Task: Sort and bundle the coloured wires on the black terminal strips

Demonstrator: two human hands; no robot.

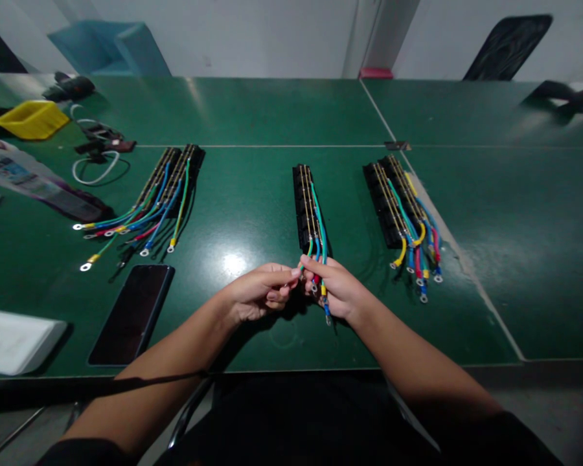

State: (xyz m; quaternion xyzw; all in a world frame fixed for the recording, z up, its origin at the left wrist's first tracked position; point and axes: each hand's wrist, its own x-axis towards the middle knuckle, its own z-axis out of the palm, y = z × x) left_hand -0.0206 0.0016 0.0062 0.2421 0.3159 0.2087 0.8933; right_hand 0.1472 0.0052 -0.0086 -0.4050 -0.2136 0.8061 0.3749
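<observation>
In front of me on the green table lies a black strip with brass bars along it and coloured wires at its near end. My right hand is closed around these wires, thumb and finger on a green wire. Several ring terminals hang out below it, among them a blue-sleeved terminal. My left hand meets it from the left, its thumb and forefinger pinched at the end of one wire. That wire's tip is mostly hidden by the fingers.
Two similar wired strips lie at the left and two more strips at the right. A phone, a white box, a lying bottle, a yellow bin and a white cable occupy the left side.
</observation>
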